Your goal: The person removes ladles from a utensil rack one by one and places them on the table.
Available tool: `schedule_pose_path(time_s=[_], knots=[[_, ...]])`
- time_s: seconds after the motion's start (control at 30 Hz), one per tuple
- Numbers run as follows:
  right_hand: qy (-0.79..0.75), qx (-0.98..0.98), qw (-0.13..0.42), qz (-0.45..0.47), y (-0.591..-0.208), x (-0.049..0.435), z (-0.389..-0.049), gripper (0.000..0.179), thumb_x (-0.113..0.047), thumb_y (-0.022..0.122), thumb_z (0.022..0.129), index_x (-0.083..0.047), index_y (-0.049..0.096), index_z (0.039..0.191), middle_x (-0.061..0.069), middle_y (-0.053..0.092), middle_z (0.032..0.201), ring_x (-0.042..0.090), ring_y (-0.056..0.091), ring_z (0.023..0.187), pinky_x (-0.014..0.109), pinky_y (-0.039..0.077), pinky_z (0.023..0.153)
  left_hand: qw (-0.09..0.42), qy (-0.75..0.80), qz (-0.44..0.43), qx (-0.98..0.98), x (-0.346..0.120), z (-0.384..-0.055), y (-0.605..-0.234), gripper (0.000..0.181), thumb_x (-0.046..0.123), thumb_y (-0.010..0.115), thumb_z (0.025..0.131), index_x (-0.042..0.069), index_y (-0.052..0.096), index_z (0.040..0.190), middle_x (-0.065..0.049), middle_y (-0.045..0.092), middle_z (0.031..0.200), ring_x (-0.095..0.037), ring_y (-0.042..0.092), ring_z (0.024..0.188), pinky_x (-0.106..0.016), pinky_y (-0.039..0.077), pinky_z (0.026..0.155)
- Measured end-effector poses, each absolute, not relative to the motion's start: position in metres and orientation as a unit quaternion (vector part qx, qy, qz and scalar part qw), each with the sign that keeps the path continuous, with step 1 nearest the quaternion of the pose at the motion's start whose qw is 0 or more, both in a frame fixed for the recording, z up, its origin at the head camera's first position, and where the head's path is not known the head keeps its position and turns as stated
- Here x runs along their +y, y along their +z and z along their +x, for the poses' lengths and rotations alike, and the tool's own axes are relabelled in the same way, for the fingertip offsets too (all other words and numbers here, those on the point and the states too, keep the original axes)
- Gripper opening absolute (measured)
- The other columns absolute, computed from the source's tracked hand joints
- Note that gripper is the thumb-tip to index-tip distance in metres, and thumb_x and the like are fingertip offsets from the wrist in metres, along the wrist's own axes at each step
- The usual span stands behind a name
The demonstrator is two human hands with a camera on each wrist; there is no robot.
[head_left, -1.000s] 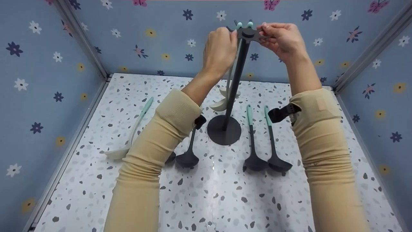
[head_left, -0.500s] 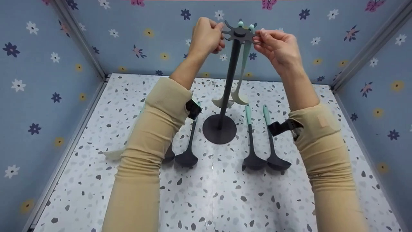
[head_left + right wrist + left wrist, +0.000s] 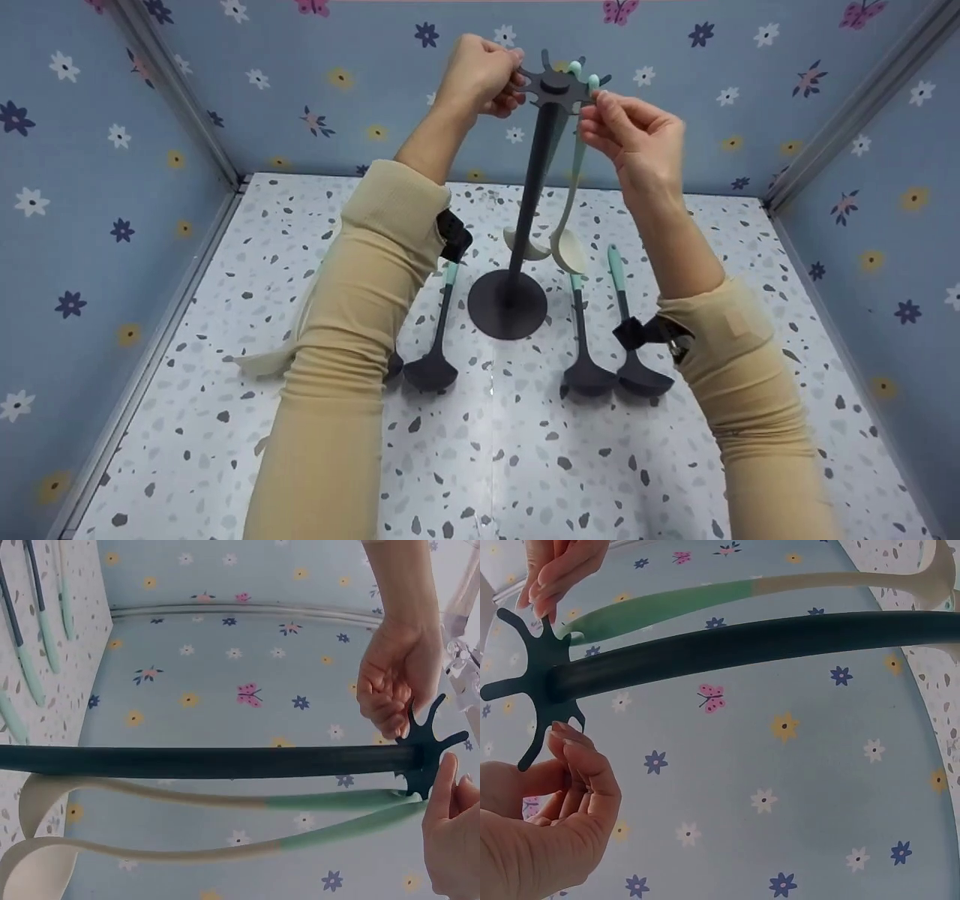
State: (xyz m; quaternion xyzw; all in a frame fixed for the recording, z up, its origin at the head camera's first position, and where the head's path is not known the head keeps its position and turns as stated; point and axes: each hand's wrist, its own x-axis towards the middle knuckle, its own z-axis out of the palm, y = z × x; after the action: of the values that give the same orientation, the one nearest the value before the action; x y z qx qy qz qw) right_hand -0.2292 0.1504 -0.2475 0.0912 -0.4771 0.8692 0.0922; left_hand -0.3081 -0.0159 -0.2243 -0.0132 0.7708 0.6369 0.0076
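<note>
A dark utensil stand (image 3: 534,180) stands upright on its round base, with a star-shaped ring of hooks (image 3: 555,84) on top. My left hand (image 3: 480,79) pinches a hook on the left side. On the right side, my right hand (image 3: 637,142) pinches another hook between thumb and fingers. Two cream ladles with mint handles hang from hooks near the right hand. The nearer ladle (image 3: 568,251) hangs right of the pole; the farther ladle (image 3: 534,249) is partly behind it. Both ladles show below the pole in the right wrist view.
On the speckled table (image 3: 480,465), a dark ladle (image 3: 431,373) lies left of the base, beside another mostly hidden by the left sleeve. Two dark ladles (image 3: 590,377) lie to the right. A cream ladle (image 3: 266,364) lies far left. Flowered walls (image 3: 360,97) enclose the table.
The hook ring has turned, bringing the hanging ladles to the right and nearer. My right hand has come down and nearer; my left hand has shifted left along the ring.
</note>
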Motion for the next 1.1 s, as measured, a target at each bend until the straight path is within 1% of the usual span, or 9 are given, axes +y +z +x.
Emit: schedule_pose_path(time_s=[0.1, 0.17, 0.27, 0.43, 0.73, 0.87, 1.0, 1.07, 1.1], knots=[[0.861, -0.484, 0.121, 0.103, -0.25, 0.146, -0.227, 0.014, 0.003, 0.064, 0.076, 0.013, 0.064, 0.086, 0.023, 0.061, 0.073, 0.026, 0.062, 0.062, 0.03, 0.051, 0.062, 0.005, 0.626, -0.022, 0.78, -0.013, -0.325, -0.23, 0.028, 0.027, 0.049, 0.091, 0.005, 0.063, 0.08, -0.007, 0.058, 0.077, -0.014, 0.051, 0.05, -0.021, 0.046, 0.05], [0.851, -0.492, 0.142, 0.118, -0.251, 0.143, -0.226, 0.014, 0.003, 0.064, 0.076, 0.013, 0.064, 0.086, 0.022, 0.062, 0.072, 0.025, 0.062, 0.062, 0.03, 0.051, 0.062, 0.011, 0.624, -0.026, 0.781, -0.011, -0.33, -0.231, 0.029, 0.029, 0.049, 0.09, 0.005, 0.063, 0.08, -0.007, 0.057, 0.076, -0.014, 0.05, 0.05, -0.021, 0.047, 0.051], [0.825, -0.515, 0.181, 0.149, -0.255, 0.138, -0.224, 0.014, 0.004, 0.063, 0.077, 0.013, 0.064, 0.087, 0.021, 0.063, 0.072, 0.024, 0.063, 0.061, 0.031, 0.051, 0.06, 0.028, 0.632, -0.032, 0.773, -0.012, -0.33, -0.228, 0.028, 0.029, 0.05, 0.09, 0.005, 0.062, 0.081, -0.007, 0.056, 0.075, -0.015, 0.049, 0.052, -0.021, 0.046, 0.05], [0.791, -0.538, 0.229, 0.18, -0.26, 0.129, -0.223, 0.016, 0.004, 0.063, 0.078, 0.015, 0.063, 0.088, 0.021, 0.064, 0.072, 0.024, 0.063, 0.061, 0.033, 0.051, 0.059, 0.051, 0.655, -0.047, 0.752, -0.013, -0.328, -0.224, 0.027, 0.029, 0.051, 0.089, 0.005, 0.06, 0.081, -0.007, 0.053, 0.077, -0.016, 0.047, 0.057, -0.022, 0.045, 0.051], [0.781, -0.535, 0.267, 0.18, -0.265, 0.124, -0.223, 0.013, 0.005, 0.063, 0.077, 0.015, 0.063, 0.086, 0.021, 0.063, 0.071, 0.026, 0.062, 0.059, 0.034, 0.051, 0.058, 0.069, 0.667, -0.055, 0.74, -0.007, -0.344, -0.229, 0.028, 0.031, 0.051, 0.089, 0.006, 0.06, 0.081, -0.006, 0.052, 0.079, -0.016, 0.046, 0.059, -0.024, 0.044, 0.052], [0.771, -0.541, 0.279, 0.187, -0.266, 0.125, -0.224, 0.013, 0.006, 0.062, 0.078, 0.015, 0.063, 0.087, 0.021, 0.063, 0.071, 0.026, 0.062, 0.06, 0.034, 0.051, 0.059, 0.064, 0.655, -0.047, 0.751, -0.004, -0.346, -0.231, 0.03, 0.031, 0.049, 0.09, 0.005, 0.059, 0.08, -0.006, 0.05, 0.079, -0.017, 0.045, 0.059, -0.024, 0.043, 0.051], [0.763, -0.551, 0.278, 0.191, -0.267, 0.127, -0.224, 0.013, 0.004, 0.062, 0.078, 0.012, 0.064, 0.088, 0.02, 0.063, 0.073, 0.026, 0.062, 0.062, 0.034, 0.051, 0.061, 0.042, 0.625, -0.024, 0.779, -0.003, -0.338, -0.229, 0.033, 0.033, 0.046, 0.091, 0.006, 0.058, 0.078, -0.006, 0.051, 0.076, -0.015, 0.049, 0.057, -0.021, 0.045, 0.05], [0.759, -0.558, 0.276, 0.192, -0.268, 0.128, -0.224, 0.012, 0.004, 0.062, 0.079, 0.011, 0.065, 0.088, 0.019, 0.064, 0.074, 0.026, 0.062, 0.064, 0.035, 0.051, 0.063, 0.031, 0.608, -0.009, 0.793, -0.005, -0.326, -0.224, 0.034, 0.033, 0.044, 0.092, 0.005, 0.057, 0.079, -0.006, 0.052, 0.075, -0.014, 0.051, 0.056, -0.017, 0.044, 0.046], [0.755, -0.563, 0.276, 0.193, -0.269, 0.129, -0.224, 0.012, 0.004, 0.062, 0.079, 0.01, 0.065, 0.089, 0.019, 0.064, 0.075, 0.026, 0.062, 0.064, 0.035, 0.051, 0.063, 0.021, 0.597, 0.001, 0.802, -0.006, -0.317, -0.221, 0.035, 0.033, 0.042, 0.093, 0.004, 0.058, 0.081, -0.006, 0.053, 0.075, -0.014, 0.052, 0.056, -0.017, 0.044, 0.046]])
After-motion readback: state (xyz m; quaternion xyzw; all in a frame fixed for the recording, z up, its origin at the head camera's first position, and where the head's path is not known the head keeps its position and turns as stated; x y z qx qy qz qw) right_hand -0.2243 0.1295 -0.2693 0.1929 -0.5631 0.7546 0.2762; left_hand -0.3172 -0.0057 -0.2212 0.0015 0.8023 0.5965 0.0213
